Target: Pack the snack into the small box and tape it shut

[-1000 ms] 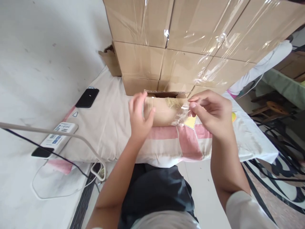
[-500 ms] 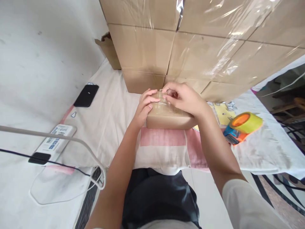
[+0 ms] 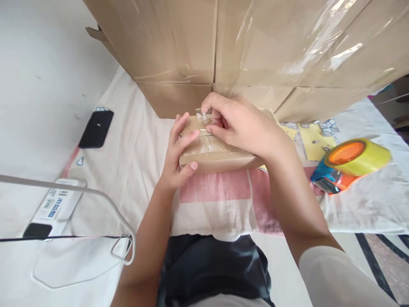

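A small brown cardboard box (image 3: 220,164) lies on the cloth in front of me, clear tape (image 3: 206,147) stuck across its top. My left hand (image 3: 180,151) rests at the box's left end, fingers spread apart and thumb by the near edge. Above the top face, my right hand (image 3: 236,121) is closed in a pinch on a loose, lifted piece of clear tape (image 3: 202,116). The curled fingers partly hide what they grip. To the right, a tape dispenser (image 3: 348,166) with a yellow roll lies on the cloth.
A tall wall of stacked cardboard boxes (image 3: 179,42) wrapped in clear tape stands right behind the small box. On the left are a black phone (image 3: 96,129), a white power strip (image 3: 57,202) and a pale cable (image 3: 105,198). A white wall (image 3: 47,64) bounds that side.
The right hand has pulled a piece of clear tape up from the box top, leftwards. My left hand's fingers have spread and shifted to the box's left end. The view has moved closer.
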The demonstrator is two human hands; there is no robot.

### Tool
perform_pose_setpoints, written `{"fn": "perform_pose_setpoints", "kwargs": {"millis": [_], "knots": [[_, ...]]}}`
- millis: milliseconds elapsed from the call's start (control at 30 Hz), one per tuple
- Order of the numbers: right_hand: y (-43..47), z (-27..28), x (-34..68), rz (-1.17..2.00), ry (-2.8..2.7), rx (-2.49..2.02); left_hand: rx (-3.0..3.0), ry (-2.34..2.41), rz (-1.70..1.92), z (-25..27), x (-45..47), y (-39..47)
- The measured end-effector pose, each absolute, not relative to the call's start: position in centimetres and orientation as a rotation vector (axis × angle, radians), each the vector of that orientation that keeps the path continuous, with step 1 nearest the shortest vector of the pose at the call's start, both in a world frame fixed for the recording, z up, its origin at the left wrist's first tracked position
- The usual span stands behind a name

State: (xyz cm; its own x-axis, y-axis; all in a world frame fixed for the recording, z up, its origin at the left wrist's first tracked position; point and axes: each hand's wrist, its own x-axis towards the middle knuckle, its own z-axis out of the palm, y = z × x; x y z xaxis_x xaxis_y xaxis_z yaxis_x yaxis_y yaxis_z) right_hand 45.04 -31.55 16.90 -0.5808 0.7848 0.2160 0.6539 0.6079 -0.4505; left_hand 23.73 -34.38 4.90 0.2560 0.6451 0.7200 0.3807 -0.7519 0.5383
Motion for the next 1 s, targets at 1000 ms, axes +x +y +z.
{"fn": "perform_pose_setpoints", "kwargs": {"millis": [1000], "knots": [[-30.4,16.7,46.3,0.196,-1.976,-1.443,2.646,1.002,1.661,7.5,24.4,-37.6]]}}
